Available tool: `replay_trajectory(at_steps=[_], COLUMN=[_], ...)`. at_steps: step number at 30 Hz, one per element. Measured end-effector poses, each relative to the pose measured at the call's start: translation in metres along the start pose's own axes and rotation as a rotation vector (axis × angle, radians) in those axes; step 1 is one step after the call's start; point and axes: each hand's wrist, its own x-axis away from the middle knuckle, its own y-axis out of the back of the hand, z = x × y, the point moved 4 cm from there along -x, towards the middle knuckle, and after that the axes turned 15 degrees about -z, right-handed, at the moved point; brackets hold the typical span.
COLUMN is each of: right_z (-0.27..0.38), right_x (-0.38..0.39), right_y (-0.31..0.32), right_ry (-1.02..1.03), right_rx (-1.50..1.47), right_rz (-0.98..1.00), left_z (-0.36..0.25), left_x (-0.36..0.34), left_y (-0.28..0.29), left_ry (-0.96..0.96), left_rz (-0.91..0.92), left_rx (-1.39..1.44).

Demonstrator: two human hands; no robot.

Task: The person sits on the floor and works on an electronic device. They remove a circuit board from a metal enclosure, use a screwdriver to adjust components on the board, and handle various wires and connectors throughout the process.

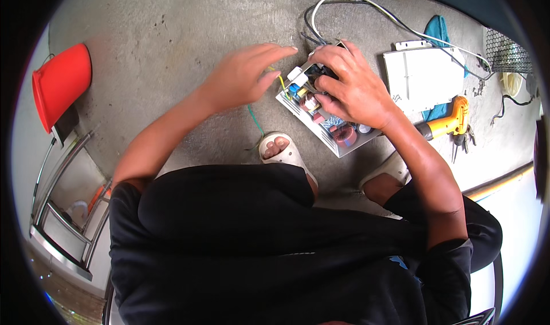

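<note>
An open metal box of electronics lies tilted on the floor ahead of me, its circuit parts, copper coils and blue components exposed. Over its right side is my right hand, fingers curled down among the parts; what they pinch is hidden. My left hand hovers just left of the box, slightly blurred, with index finger and thumb stretched apart. A yellow wire runs from the box beside that thumb. Below the left hand a thin green wire hangs toward my foot.
A white metal cover plate lies right of the box over a teal cloth. Near it sits a yellow power drill. White and black cables loop behind the box. A red bucket stands far left, above a metal rack.
</note>
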Motion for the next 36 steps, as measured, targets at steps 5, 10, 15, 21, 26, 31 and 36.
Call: replay_trajectory(at_steps=[5, 10, 15, 21, 26, 31, 36], right_z=[0.003, 0.005, 0.008, 0.017, 0.017, 0.019, 0.016], right_x=[-0.002, -0.003, -0.004, -0.009, -0.014, -0.015, -0.017], right_y=[0.001, 0.001, 0.003, -0.005, -0.009, -0.009, -0.017], right_ry=[-0.007, -0.018, -0.026, -0.198, -0.179, -0.222, -0.317], right_rx=[0.011, 0.024, 0.02, 0.138, 0.174, 0.161, 0.194], right_rz=[0.008, 0.024, 0.039, -0.211, -0.181, -0.194, -0.137], left_z=[0.009, 0.015, 0.019, 0.022, 0.023, 0.023, 0.024], left_x=[-0.015, -0.024, -0.028, -0.031, -0.034, -0.035, -0.036], left_y=[-0.009, -0.011, -0.014, -0.014, -0.017, -0.018, -0.02], left_ry=[-0.166, -0.381, -0.529, -0.533, -0.497, -0.499, -0.507], left_rz=[0.18, 0.192, 0.169, 0.205, 0.256, 0.278, 0.292], left_rx=[0.069, 0.03, 0.074, 0.11, 0.161, 0.167, 0.148])
